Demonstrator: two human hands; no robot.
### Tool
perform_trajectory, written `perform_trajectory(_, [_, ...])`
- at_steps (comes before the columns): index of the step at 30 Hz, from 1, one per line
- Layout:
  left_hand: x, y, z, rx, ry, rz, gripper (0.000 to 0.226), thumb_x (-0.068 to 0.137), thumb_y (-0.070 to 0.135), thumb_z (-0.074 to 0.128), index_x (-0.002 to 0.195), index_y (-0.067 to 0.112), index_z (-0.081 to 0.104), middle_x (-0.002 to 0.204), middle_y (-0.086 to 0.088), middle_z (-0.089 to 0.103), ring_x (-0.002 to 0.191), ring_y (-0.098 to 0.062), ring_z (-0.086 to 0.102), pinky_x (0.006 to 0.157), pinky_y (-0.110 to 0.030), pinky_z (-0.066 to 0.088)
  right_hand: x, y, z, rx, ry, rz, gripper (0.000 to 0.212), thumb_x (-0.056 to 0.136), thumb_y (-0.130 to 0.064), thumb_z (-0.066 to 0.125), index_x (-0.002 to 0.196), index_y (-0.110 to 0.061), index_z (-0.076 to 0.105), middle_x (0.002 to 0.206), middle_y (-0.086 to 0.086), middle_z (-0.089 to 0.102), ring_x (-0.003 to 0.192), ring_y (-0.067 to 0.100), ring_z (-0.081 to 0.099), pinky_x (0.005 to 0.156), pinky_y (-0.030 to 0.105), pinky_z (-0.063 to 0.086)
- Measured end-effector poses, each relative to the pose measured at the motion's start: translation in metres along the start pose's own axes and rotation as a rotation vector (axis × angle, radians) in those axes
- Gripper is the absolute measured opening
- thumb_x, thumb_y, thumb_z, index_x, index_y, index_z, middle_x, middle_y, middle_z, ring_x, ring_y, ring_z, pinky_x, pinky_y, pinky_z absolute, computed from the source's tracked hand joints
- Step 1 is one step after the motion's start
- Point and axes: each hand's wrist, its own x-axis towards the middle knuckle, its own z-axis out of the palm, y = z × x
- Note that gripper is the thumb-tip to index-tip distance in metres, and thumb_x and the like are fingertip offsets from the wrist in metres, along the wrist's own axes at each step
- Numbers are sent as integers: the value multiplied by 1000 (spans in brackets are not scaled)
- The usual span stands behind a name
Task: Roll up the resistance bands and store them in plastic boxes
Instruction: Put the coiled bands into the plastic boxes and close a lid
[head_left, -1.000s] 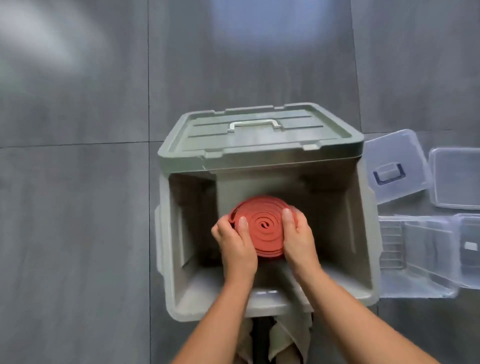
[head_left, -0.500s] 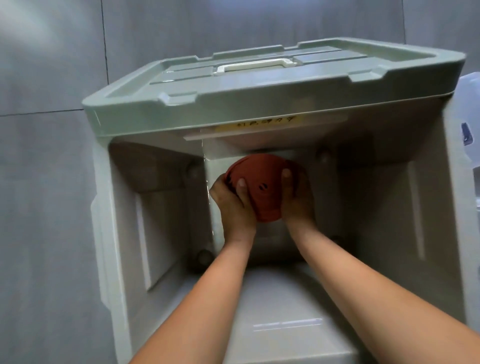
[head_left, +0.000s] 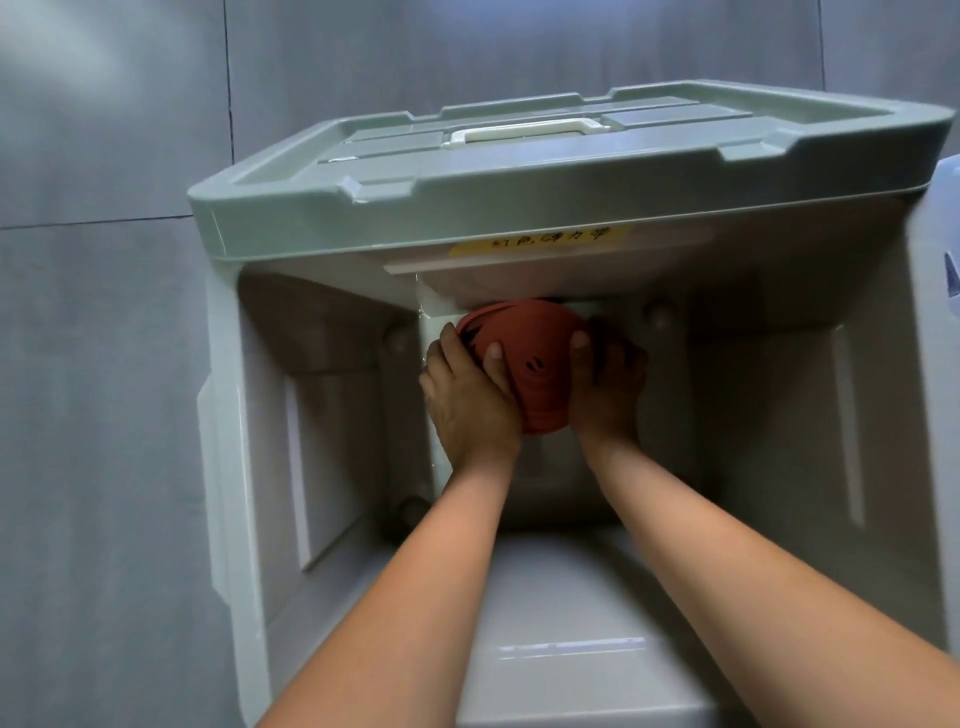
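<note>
Lowered since the earlier frame, the coiled red rubber resistance band (head_left: 525, 366) is deep inside the large grey-green plastic box (head_left: 249, 415); left hand (head_left: 470, 397) and right hand (head_left: 609, 387) clasp its sides, preventing unrolling.

An indoor room, floored in large plain grey tiles (head_left: 104, 364) with thin grout lines; whether home, gym store or studio cannot be told. A big grey-green plastic storage bin (head_left: 322, 441) stands straight on the floor, its lid (head_left: 519, 208) at the far edge (a yellow handwritten label (head_left: 540, 241) sits just beneath), which fits a storage corner.
</note>
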Motion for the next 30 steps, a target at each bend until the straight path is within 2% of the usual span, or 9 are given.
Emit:
perform_trajectory(3, [-1, 4, -3, -122, -67, -110, 59, 98, 30, 39, 146, 5, 17, 149, -17, 24, 136, -30, 21, 104, -29, 15, -1, 0, -2, 88, -27, 66, 64, 88, -48, 47, 140, -12, 36, 144, 18, 30, 134, 28, 29, 108, 31, 25])
perform_trajectory(6, [0, 7, -15, -227, -99, -213, 66, 97, 32, 41, 147, 3, 8, 154, -16, 13, 142, -27, 13, 111, -28, 12, -6, -5, -8, 125, -51, 92, 57, 94, -38, 47, 142, -10, 31, 146, 15, 29, 136, 26, 27, 112, 35, 24])
perform_trajectory(11, [-19, 17, -52, -247, -82, -273, 66, 96, 32, 43, 147, 5, 11, 154, -15, 16, 141, -27, 19, 110, -28, 19, -30, -26, -40, 158, -12, 124, 52, 95, -23, 47, 140, -2, 31, 145, 19, 31, 135, 27, 30, 109, 26, 22])
perform_trajectory(15, [-57, 40, -99, -213, -131, -299, 63, 96, 24, 45, 146, 3, 14, 152, -18, 19, 139, -28, 23, 108, -28, 20, -70, -57, -80, 142, -66, 154, 52, 97, -26, 42, 141, -1, 30, 147, 19, 29, 136, 27, 29, 106, 25, 21])
perform_trajectory(18, [-89, 50, -140, -185, -229, -226, 59, 95, 17, 47, 145, 7, 18, 149, -14, 22, 129, -27, 38, 103, -31, 32, -114, -76, -113, 148, -122, 109, 48, 96, -22, 44, 140, -5, 32, 144, 12, 29, 131, 23, 36, 108, 29, 25])
perform_trajectory(21, [-121, 76, -198, -66, -335, -141, 57, 93, 13, 49, 144, 12, 23, 145, -10, 28, 124, -24, 42, 99, -32, 36, -160, -103, -162, 108, -128, 48, 42, 94, -15, 49, 134, -7, 40, 130, 6, 35, 124, 22, 41, 107, 38, 33])
perform_trajectory(24, [-145, 100, -254, 114, -409, 27, 57, 92, 13, 52, 143, 11, 26, 143, -9, 30, 127, -24, 40, 104, -31, 32, -205, -132, -206, 30, -106, -36, 40, 91, -13, 54, 130, -8, 45, 122, -1, 35, 120, 21, 43, 103, 35, 35])
perform_trajectory(27, [-170, 126, -307, 240, -515, 206, 52, 92, 15, 51, 140, 12, 31, 142, -7, 30, 132, -21, 33, 109, -25, 23, -252, -154, -248, -84, -57, -89, 47, 83, -24, 53, 128, -10, 49, 127, 4, 41, 120, 21, 42, 101, 28, 31])
perform_trajectory(30, [-200, 159, -360, 408, -586, 389, 49, 96, 26, 42, 142, 19, 25, 147, 1, 20, 137, -13, 22, 111, -21, 19, -308, -168, -287, -157, -2, -115, 51, 76, -27, 54, 125, -11, 53, 129, 7, 43, 120, 22, 41, 99, 36, 35])
